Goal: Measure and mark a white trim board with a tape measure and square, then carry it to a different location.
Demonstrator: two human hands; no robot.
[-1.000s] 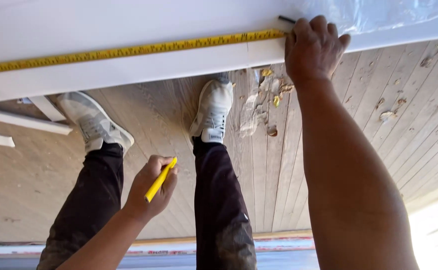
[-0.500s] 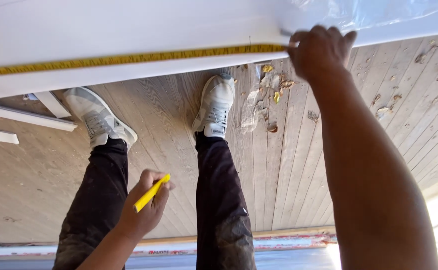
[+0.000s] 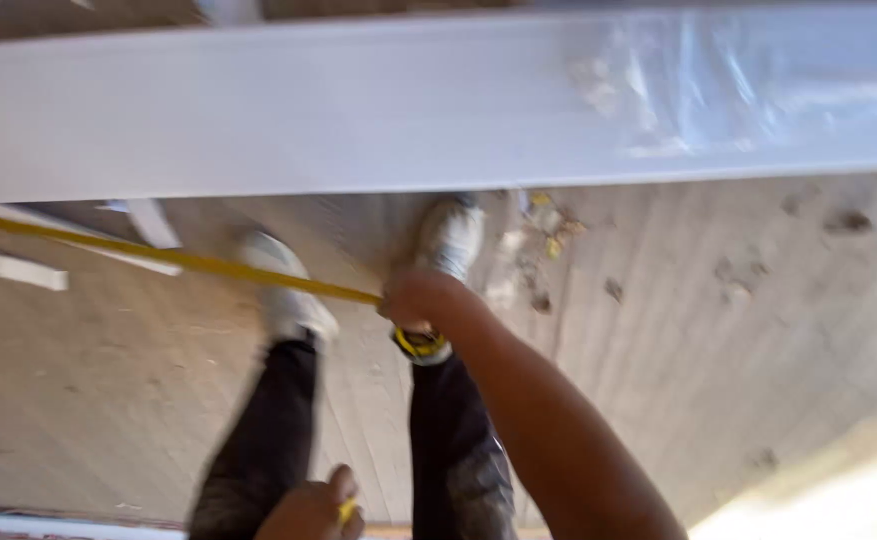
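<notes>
Two hands show here, and the picture is blurry. At the far left, a few white scrap strips (image 3: 19, 268) lie on the wooden deck floor (image 3: 109, 400). A long white board (image 3: 309, 110) runs across the top, from one side to the other.

A yellow tape measure blade (image 3: 159, 255) comes in from the left edge and slants down to the middle. It hangs in the air below the board, over the floor, and does not touch the board. Under it is the left shoe (image 3: 284, 290), pale and dusty.

At the bottom, the left hand (image 3: 309, 510) is closed around a yellow pencil (image 3: 348, 512). Only a small bit of the pencil peeks out.

Next comes the right hand (image 3: 421, 305). It is wrapped around the tape measure case (image 3: 419, 343), where the blade ends, just above the right shoe (image 3: 451, 235).

To do this well, I think the right hand should grip the case firmly and keep the blade pulled straight, with no sag or twist. Moving it slowly would stop the thin blade from bending or snapping back. The pencil should stay tucked away from the blade.

Further right, dry leaf bits (image 3: 549, 235) are scattered on the floor. A clear plastic wrap (image 3: 739, 90) covers the right part of the board.
</notes>
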